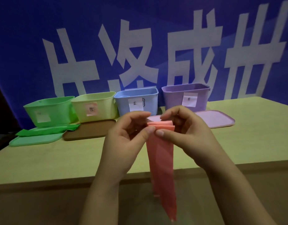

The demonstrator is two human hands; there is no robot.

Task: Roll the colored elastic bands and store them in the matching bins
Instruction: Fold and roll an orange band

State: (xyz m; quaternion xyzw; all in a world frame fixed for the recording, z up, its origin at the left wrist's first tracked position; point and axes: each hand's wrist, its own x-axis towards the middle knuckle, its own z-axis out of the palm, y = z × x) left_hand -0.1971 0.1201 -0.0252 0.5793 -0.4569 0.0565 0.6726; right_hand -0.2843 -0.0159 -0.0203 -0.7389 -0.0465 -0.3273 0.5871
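Note:
A pink elastic band (161, 159) is held up above the table's front edge. Its top end is rolled into a small flat coil, and the long tail hangs down past the edge. My left hand (128, 132) pinches the coil from the left between thumb and fingers. My right hand (182, 125) pinches it from the right. Four bins stand in a row at the back: green (49, 111), yellow with a pink label (94, 106), blue (136, 101) and purple (185, 96). A green band (47, 131) lies folded on the green lid.
Lids lie flat in front of the bins: green (34, 140), brown (88, 130) and pink-purple (214, 119). A blue banner with large white characters (140, 46) forms the backdrop. The wooden table (245, 143) has bare surface at the right and front.

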